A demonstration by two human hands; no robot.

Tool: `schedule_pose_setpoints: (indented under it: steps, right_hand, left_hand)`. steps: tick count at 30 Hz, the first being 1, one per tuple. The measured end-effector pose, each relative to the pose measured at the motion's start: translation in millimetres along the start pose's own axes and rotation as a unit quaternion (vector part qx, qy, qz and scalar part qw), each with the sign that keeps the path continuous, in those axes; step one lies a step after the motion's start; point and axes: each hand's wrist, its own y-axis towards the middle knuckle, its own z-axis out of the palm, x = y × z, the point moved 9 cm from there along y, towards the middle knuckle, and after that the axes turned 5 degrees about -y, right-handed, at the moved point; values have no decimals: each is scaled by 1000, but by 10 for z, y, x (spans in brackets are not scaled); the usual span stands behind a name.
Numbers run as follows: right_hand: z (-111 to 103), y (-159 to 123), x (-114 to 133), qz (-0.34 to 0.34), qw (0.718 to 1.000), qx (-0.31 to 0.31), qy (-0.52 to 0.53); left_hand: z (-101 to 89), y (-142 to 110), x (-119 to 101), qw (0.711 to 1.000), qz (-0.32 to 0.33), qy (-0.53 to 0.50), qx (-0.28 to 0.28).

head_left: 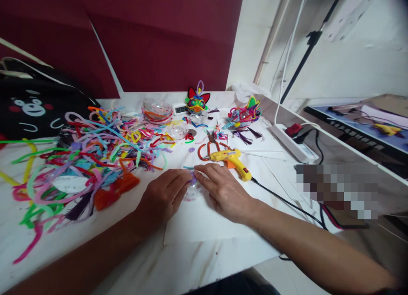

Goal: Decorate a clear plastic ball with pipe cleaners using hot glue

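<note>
My left hand (166,190) and my right hand (223,188) meet over a clear plastic ball (193,193) on a white sheet (191,227). Between the fingertips of both hands is a small purple pipe cleaner piece (193,178), pressed against the top of the ball. The fingers are closed around it, and part of it is hidden. Just behind the hands lies a short blue pipe cleaner (188,167). Beyond my right hand rest a yellow glue gun (232,158) and orange-handled scissors (207,150).
A heap of coloured pipe cleaners (105,154) covers the table's left side. At the back stand a lion-like pipe cleaner figure (197,101), another colourful figure (245,116), a clear bowl (157,112) and a small digital timer (180,109). A power strip (295,144) lies along the right edge.
</note>
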Motion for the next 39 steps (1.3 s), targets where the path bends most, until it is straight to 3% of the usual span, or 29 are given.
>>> schedule_pose_setpoints:
  steps: [10,23,32,39]
  right_hand:
    - [32,-15,78,-27,995,-14,-94]
    - [25,-17,108,-31,996,-21,-81]
    - [16,-31,-18,33,998,-51,16]
    - [136,30,-122,66,995,-44,54]
  left_hand:
    - [6,-2,13,1000,5,-13,4]
    - [7,-3,25,1000,7,-27,8]
    - [2,-2,54,996,13,-81,25]
    - [6,-31,71,996,35,-86,-2]
